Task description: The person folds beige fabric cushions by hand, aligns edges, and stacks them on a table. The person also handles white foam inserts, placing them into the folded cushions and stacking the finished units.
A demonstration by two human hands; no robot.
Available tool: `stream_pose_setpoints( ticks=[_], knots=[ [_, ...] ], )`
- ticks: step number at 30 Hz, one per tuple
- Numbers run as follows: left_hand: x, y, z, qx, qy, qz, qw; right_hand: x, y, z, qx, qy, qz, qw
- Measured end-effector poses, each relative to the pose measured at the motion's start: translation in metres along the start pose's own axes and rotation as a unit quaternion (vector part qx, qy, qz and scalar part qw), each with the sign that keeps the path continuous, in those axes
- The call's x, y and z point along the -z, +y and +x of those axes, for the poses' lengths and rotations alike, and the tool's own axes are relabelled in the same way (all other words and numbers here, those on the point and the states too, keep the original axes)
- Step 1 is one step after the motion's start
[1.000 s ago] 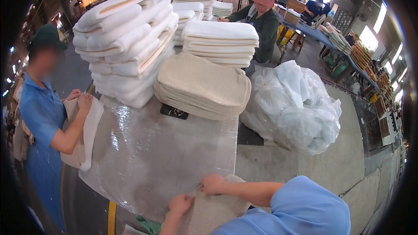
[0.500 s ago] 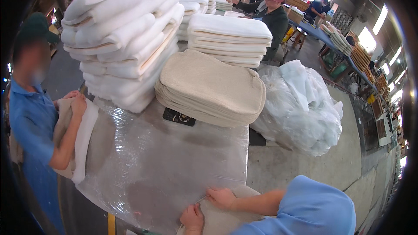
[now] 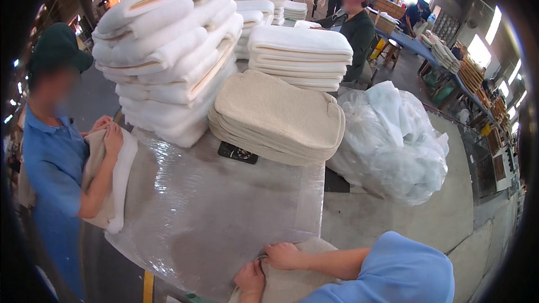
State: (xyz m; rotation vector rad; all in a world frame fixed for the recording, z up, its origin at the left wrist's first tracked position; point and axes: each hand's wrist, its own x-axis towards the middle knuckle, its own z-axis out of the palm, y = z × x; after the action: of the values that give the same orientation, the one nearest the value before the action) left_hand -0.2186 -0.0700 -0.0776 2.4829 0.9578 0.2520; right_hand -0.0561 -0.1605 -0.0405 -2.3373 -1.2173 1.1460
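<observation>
At the near edge of the table, a beige fabric cover (image 3: 289, 281) lies under my forearm, partly hidden by my right arm in its blue sleeve. My left hand (image 3: 250, 278) is closed on the cover's upper left edge, fingers curled. Just beside it, slightly farther away, my right hand (image 3: 282, 256) pinches the same edge. A stack of folded beige covers (image 3: 278, 115) sits farther off on the table, in front of a pile of white padding (image 3: 300, 47).
A tall stack of white padding (image 3: 168, 50) stands at the far left of the plastic-covered table (image 3: 224, 207). At left, a co-worker (image 3: 53, 151) holds beige fabric with white padding. A large clear plastic bag (image 3: 393, 146) bulges at the right. A dark flat object (image 3: 238, 153) lies by the covers.
The view has shifted slightly, so the table and stacks appear a little farther right. My hands stay close together on the cover's edge, with only small movement.
</observation>
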Motion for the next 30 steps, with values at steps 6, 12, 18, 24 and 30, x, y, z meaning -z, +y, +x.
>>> stream_pose_setpoints(
  ticks=[6, 12, 18, 24, 30],
  knots=[
    [0.0, 0.002, 0.002, -0.015, 0.015, 0.022, 1.0, -0.022, -0.004, 0.003, 0.031, -0.003, -0.006, 0.999],
    [-0.006, -0.002, -0.005, 0.018, -0.016, 0.024, 0.999, -0.032, -0.001, -0.005, 0.027, 0.061, 0.07, 0.995],
    [0.01, 0.008, 0.002, 0.069, -0.149, -0.103, 0.981, -0.043, 0.014, 0.002, 0.052, 0.087, 0.083, 0.991],
    [0.03, -0.004, 0.016, 0.154, -0.343, -0.044, 0.925, -0.052, 0.017, 0.007, 0.087, 0.106, 0.106, 0.985],
    [0.094, -0.064, 0.007, 0.122, -0.386, 0.005, 0.914, -0.036, 0.01, 0.003, 0.076, 0.106, 0.092, 0.987]
  ],
)
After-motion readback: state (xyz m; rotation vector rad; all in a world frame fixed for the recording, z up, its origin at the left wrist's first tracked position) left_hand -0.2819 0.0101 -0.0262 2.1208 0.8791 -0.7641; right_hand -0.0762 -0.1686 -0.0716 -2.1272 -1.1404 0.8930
